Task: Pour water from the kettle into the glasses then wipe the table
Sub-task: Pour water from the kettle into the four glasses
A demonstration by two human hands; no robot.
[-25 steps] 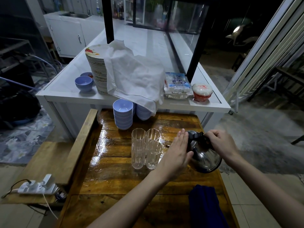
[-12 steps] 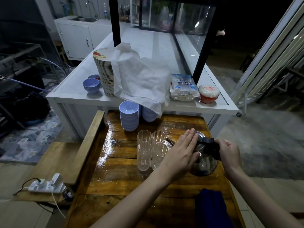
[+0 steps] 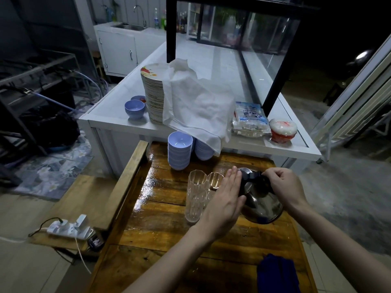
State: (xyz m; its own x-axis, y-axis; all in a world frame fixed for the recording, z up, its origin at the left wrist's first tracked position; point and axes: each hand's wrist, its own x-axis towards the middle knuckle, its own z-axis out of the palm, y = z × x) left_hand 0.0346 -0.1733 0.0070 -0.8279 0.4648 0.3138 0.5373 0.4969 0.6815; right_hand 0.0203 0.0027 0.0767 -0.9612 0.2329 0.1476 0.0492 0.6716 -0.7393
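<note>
A shiny metal kettle [image 3: 262, 205] with a black handle is tilted to the left over the wet wooden table [image 3: 160, 225]. My right hand [image 3: 284, 188] grips the black handle at its top. My left hand [image 3: 225, 205] lies flat against the kettle's left side, fingers straight. Clear ribbed glasses [image 3: 195, 197] stand clustered just left of the kettle; my left hand hides part of them and the spout. A dark blue cloth [image 3: 277, 273] lies at the table's near right corner.
Stacks of lilac bowls [image 3: 179, 151] stand at the table's far edge. Behind is a white counter [image 3: 110, 121] with a plate stack [image 3: 153, 98], a white cloth, a packet and a red tub. A power strip [image 3: 67, 229] lies on the bench at left.
The kettle has tipped further left toward the glasses. My right hand has shifted up onto the handle's top, and my left hand stays pressed to the kettle's side.
</note>
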